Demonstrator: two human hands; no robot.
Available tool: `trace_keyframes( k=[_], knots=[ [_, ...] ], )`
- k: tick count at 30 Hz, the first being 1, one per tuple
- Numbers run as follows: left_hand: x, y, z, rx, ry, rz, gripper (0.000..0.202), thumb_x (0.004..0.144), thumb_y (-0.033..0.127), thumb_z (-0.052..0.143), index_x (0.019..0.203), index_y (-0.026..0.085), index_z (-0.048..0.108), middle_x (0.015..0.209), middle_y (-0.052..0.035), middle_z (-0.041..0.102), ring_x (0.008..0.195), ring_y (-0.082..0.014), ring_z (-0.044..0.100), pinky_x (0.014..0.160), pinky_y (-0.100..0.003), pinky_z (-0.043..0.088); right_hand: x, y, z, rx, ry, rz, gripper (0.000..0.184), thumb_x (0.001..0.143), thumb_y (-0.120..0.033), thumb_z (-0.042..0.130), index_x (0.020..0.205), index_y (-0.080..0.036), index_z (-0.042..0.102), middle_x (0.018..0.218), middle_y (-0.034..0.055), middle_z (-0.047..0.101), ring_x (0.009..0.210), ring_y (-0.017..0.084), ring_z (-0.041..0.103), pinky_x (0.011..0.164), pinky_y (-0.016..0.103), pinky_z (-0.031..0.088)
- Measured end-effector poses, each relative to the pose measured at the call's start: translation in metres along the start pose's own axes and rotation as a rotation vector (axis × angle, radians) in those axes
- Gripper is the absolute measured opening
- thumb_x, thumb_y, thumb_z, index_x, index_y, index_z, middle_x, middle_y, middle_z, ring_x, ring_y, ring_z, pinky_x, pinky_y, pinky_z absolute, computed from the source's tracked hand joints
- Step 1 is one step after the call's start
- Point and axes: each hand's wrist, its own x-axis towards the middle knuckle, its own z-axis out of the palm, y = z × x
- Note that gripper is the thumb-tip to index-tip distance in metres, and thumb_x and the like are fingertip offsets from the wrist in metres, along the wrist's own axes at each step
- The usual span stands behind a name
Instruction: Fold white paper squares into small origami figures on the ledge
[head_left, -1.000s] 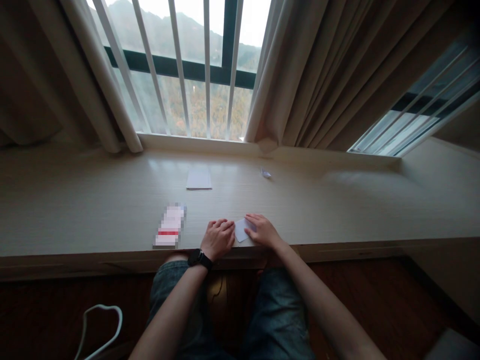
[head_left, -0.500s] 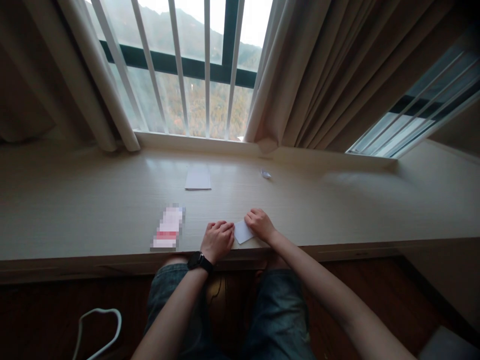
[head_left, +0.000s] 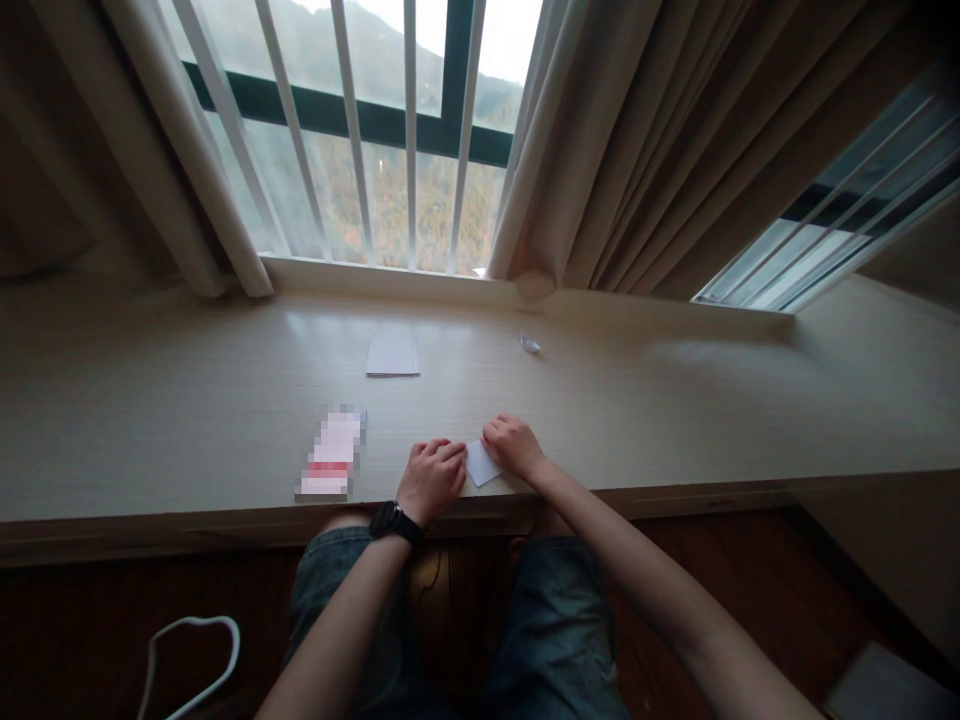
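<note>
A small piece of white paper [head_left: 481, 466] lies near the front edge of the pale wooden surface, between my two hands. My left hand [head_left: 433, 480], with a black watch on its wrist, is closed at the paper's left corner. On the other side, my right hand [head_left: 513, 446] has its fingers curled down over the upper right part of the paper. My fingers hide both of those edges. Farther back sits a small stack of white paper [head_left: 393, 356]. A small folded paper piece [head_left: 529, 344] rests to its right.
A blurred-out pink and white rectangular item [head_left: 330, 452] lies left of my hands by the front edge. Behind the wooden surface [head_left: 675, 410] stand a barred window [head_left: 375, 190] and beige curtains [head_left: 615, 150]. A white curved frame [head_left: 232, 650] shows at lower left.
My right hand has shifted slightly left over the paper, closer to my left hand. The whole view has moved a little; the other things lie as before.
</note>
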Motion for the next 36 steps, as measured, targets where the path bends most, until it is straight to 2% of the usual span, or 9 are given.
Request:
trace_keyframes(
  k=[5, 11, 14, 18, 21, 24, 27, 31, 36],
  knots=[
    [0.000, 0.000, 0.001, -0.012, 0.004, -0.015, 0.028, 0.092, 0.024, 0.048, 0.112, 0.023, 0.067, 0.119, -0.0058, 0.067, 0.111, -0.0244, 0.054, 0.090, -0.043, 0.039, -0.001, 0.010, -0.002, -0.056, -0.078, -0.040, 0.017, 0.091, -0.014, 0.047, 0.084, -0.015, 0.063, 0.085, 0.0103, 0.065, 0.088, 0.022, 0.052, 0.077, 0.029, 0.037],
    [-0.001, -0.001, 0.001, -0.021, -0.009, -0.012, 0.030, 0.091, 0.025, 0.048, 0.116, 0.023, 0.064, 0.121, -0.0060, 0.065, 0.113, -0.0249, 0.053, 0.092, -0.044, 0.038, -0.010, 0.038, -0.008, -0.081, -0.089, 0.218, 0.017, 0.092, -0.019, 0.048, 0.085, -0.015, 0.063, 0.089, 0.0117, 0.067, 0.091, 0.022, 0.057, 0.077, 0.028, 0.038],
    [-0.001, 0.000, -0.001, -0.018, -0.008, -0.001, 0.030, 0.092, 0.026, 0.047, 0.117, 0.023, 0.063, 0.122, -0.0064, 0.065, 0.113, -0.0250, 0.053, 0.092, -0.044, 0.038, -0.010, 0.021, -0.010, -0.026, -0.051, 0.354, 0.020, 0.096, -0.026, 0.045, 0.090, -0.016, 0.062, 0.091, 0.0107, 0.069, 0.086, 0.020, 0.061, 0.071, 0.027, 0.038],
    [-0.001, 0.002, -0.004, -0.033, 0.000, 0.002, 0.027, 0.092, 0.027, 0.047, 0.112, 0.024, 0.065, 0.117, -0.0070, 0.066, 0.110, -0.0250, 0.054, 0.090, -0.044, 0.039, -0.005, -0.020, -0.006, 0.075, -0.125, 0.397, 0.025, 0.099, -0.032, 0.039, 0.101, -0.019, 0.059, 0.087, 0.0089, 0.069, 0.073, 0.019, 0.063, 0.066, 0.027, 0.039],
    [-0.002, 0.001, -0.007, -0.064, -0.004, 0.002, 0.026, 0.091, 0.029, 0.049, 0.108, 0.024, 0.067, 0.113, -0.0064, 0.068, 0.109, -0.0248, 0.054, 0.091, -0.043, 0.039, -0.005, -0.040, 0.002, 0.123, -0.054, 0.423, 0.021, 0.097, -0.030, 0.042, 0.097, -0.017, 0.060, 0.093, 0.0108, 0.068, 0.082, 0.021, 0.062, 0.073, 0.028, 0.042],
    [-0.003, -0.001, -0.007, -0.089, 0.013, -0.045, 0.028, 0.089, 0.029, 0.051, 0.112, 0.023, 0.066, 0.115, -0.0062, 0.067, 0.108, -0.0246, 0.054, 0.093, -0.042, 0.040, -0.009, -0.043, 0.010, 0.272, 0.077, 0.367, 0.018, 0.095, -0.026, 0.047, 0.092, -0.016, 0.062, 0.095, 0.0107, 0.066, 0.094, 0.020, 0.059, 0.084, 0.029, 0.043],
    [-0.003, -0.005, -0.004, -0.089, 0.026, -0.106, 0.036, 0.086, 0.023, 0.051, 0.120, 0.023, 0.063, 0.121, -0.0056, 0.065, 0.110, -0.0251, 0.053, 0.093, -0.043, 0.040, -0.013, -0.034, 0.014, 0.562, 0.107, 0.187, 0.013, 0.091, -0.022, 0.055, 0.088, -0.018, 0.067, 0.097, 0.0070, 0.068, 0.095, 0.017, 0.059, 0.088, 0.027, 0.043],
    [-0.002, -0.008, 0.002, -0.079, -0.015, -0.076, 0.048, 0.082, 0.014, 0.050, 0.129, 0.026, 0.057, 0.131, -0.0023, 0.060, 0.120, -0.0255, 0.048, 0.097, -0.044, 0.037, -0.009, -0.020, 0.013, 0.891, 0.016, 0.056, 0.014, 0.083, -0.016, 0.059, 0.086, -0.019, 0.073, 0.097, 0.0049, 0.071, 0.090, 0.015, 0.063, 0.085, 0.025, 0.046],
    [-0.002, -0.009, 0.006, -0.051, -0.039, -0.071, 0.041, 0.087, 0.018, 0.048, 0.125, 0.028, 0.060, 0.132, -0.0009, 0.059, 0.122, -0.0260, 0.047, 0.099, -0.045, 0.035, 0.004, -0.016, 0.000, 0.921, -0.135, 0.135, 0.015, 0.078, -0.021, 0.061, 0.082, -0.016, 0.074, 0.084, 0.0038, 0.072, 0.076, 0.014, 0.061, 0.072, 0.023, 0.045]
  ],
)
